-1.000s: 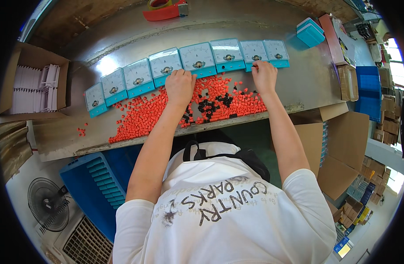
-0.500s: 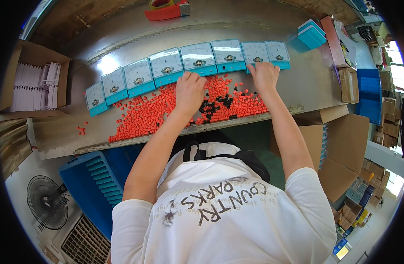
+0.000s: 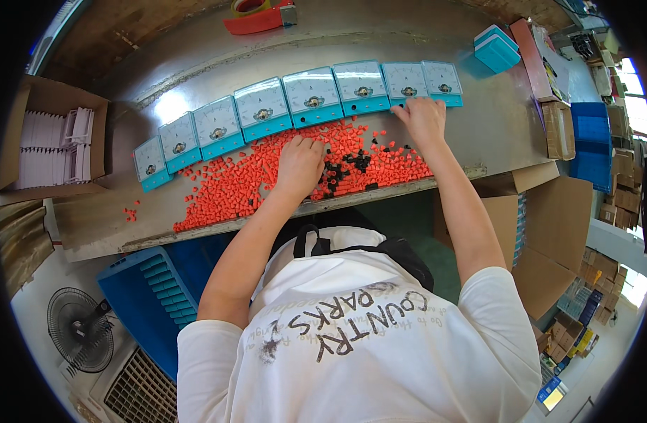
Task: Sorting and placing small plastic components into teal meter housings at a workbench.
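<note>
While the left hand (image 3: 300,166) is lowered with bent fingers over a spread of small red caps (image 3: 224,185), the right hand (image 3: 420,120) reaches farther forward, its fingers at the lower teal edge of a row of panel meters (image 3: 309,86). With the backs of both hands turned up and most fingertips hidden, I cannot tell whether either one grasps a piece or is free.

Red caps lie on both sides of the left hand, more of them to its left, with a few scattered well apart from the rest. Just to its right, on the near side of the right hand, black caps (image 3: 355,163) are mixed among the red ones. Eight meters form a curved row beyond the left hand, side by side, their teal bases toward the person. The right hand covers part of the second meter from the right; the last one sits just beyond its fingers.

Farther out to the right of the right hand, teal cases (image 3: 497,51) rest on the metal table (image 3: 492,134). A red tape dispenser (image 3: 256,21) lies well beyond the left hand, and far to that hand's left an open carton (image 3: 64,95) holds white pieces (image 3: 45,149).
</note>
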The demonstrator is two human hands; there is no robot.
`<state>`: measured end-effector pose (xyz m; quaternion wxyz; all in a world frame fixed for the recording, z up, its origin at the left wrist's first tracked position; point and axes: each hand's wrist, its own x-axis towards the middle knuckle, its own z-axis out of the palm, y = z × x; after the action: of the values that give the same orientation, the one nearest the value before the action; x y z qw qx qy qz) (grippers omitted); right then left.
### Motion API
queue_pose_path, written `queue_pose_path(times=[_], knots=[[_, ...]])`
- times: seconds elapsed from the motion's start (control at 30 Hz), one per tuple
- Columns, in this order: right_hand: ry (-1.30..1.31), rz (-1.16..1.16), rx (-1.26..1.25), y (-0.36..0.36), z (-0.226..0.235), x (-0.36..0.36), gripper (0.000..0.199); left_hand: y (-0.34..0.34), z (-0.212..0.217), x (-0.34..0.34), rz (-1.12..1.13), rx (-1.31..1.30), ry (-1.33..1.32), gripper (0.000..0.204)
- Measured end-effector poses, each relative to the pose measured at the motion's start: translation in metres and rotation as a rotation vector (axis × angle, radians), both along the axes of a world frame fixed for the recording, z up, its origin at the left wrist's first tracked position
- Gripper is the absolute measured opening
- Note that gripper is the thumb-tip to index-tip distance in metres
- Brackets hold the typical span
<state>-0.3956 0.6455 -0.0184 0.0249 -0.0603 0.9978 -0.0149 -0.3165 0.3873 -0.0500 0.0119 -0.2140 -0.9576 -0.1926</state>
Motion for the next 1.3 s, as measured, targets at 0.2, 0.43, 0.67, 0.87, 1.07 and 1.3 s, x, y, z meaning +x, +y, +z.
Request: queue_pose_path(times=[0.2, 0.43, 0.67, 0.87, 1.07, 1.3], knots=[[-0.095, 0.192, 0.011, 0.024, -0.016, 0.053, 0.005, -0.030, 0.005, 0.001, 0.290, 0.357, 0.108, 0.012], [0.198, 0.015, -0.219, 0.019, -0.036, 0.058, 0.008, -0.081, 0.011, -0.012, 0.453, 0.221, 0.268, 0.012], [0.328, -0.273, -0.391, 0.051, -0.021, 0.015, 0.008, -0.090, 0.003, -0.014, 0.429, 0.022, 0.320, 0.014], [0.345, -0.348, -0.213, 0.076, -0.026, -0.012, 0.008, -0.086, 0.000, -0.017, 0.459, -0.009, 0.330, 0.020], [0.274, -0.245, -0.074, 0.082, -0.035, -0.019, 0.009, -0.084, -0.001, -0.015, 0.432, 0.029, 0.334, 0.013], [0.270, -0.156, -0.074, 0.086, -0.037, -0.021, 0.009, -0.080, 0.004, -0.014, 0.418, 0.068, 0.296, 0.012]])
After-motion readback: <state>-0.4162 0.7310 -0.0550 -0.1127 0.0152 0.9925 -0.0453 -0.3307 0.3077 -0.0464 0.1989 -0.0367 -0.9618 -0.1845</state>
